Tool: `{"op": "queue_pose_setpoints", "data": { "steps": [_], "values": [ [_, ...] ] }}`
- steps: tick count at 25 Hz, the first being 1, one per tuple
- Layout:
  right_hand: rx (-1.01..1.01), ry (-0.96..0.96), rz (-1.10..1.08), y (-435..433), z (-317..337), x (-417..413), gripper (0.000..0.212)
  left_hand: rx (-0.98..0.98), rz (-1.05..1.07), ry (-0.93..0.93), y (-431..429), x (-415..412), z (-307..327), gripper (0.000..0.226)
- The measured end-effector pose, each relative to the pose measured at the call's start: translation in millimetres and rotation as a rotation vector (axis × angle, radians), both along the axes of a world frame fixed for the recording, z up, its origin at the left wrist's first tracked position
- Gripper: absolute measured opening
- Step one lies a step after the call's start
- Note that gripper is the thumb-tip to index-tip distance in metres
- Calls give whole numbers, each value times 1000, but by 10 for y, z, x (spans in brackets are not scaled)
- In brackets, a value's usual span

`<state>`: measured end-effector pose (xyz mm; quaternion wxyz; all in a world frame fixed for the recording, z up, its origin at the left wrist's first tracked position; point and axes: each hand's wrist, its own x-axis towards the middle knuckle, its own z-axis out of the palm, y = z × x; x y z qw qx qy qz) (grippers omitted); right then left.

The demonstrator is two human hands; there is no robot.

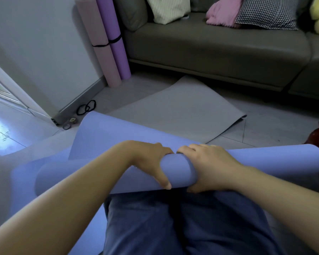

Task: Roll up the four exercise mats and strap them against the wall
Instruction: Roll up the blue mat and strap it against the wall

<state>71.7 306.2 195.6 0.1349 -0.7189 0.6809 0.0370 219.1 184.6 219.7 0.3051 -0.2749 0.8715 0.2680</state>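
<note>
Across the lap, both hands grip a smooth blue mat (177,172).

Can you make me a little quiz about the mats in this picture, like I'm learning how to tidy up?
1. True or false: the grey mat is already rolled up.
2. What do the left hand and the right hand grip? A) a cushion B) the blue mat C) a bottle
3. How many rolled mats lean on the wall beside the sofa?

Key:
1. False. It lies flat on the floor.
2. B.
3. Two: the pink mat and the purple mat.
</note>
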Motion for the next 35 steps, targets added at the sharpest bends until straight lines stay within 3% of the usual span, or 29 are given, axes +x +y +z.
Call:
{"op": "queue_pose_setpoints", "data": {
  "steps": [2, 4, 6, 9, 11, 14, 15, 18, 25, 28, 30, 33, 35],
  "values": [
    [118, -82, -25, -130, 62, -62, 75, -206, -11, 173, 93, 110, -49, 82],
    [248, -168, -32, -272, 96, -109, 75, -595, -88, 388, 259, 280, -208, 88],
    [390, -276, -39, -421, 133, -129, 74, -882, -125, 436, 408, 388, -413, 100],
    [415, -295, -54, -487, 146, -127, 76, -944, -61, 462, 380, 377, -512, 91],
    [186, -104, -44, -331, 78, -77, 85, -943, -47, 446, 308, 377, -455, 83],
    [-278, 160, 70, -22, -141, 12, 88, -865, -66, 362, 330, 334, -340, 81],
    [-294, 171, 86, -5, -128, 8, 80, -810, -67, 316, 343, 304, -269, 78],
    [-14, 66, 64, -128, 178, -67, 55, -556, 8, 262, 320, 226, -11, 71],
    [521, -186, 176, -164, 371, 26, 60, 18, -11, 12, 327, 359, 132, 70],
    [555, -291, 140, -205, 317, 35, 61, 152, 37, -16, 225, 352, 76, 63],
    [410, -277, 128, -139, 278, -3, 72, 183, 51, -24, 156, 364, 66, 63],
    [-45, -21, 175, 102, 143, -50, 99, 181, 73, -25, 103, 368, 33, 67],
    [-215, 84, 241, 269, -40, -38, 104, 117, 47, -53, 101, 360, 9, 73]
  ]
}}
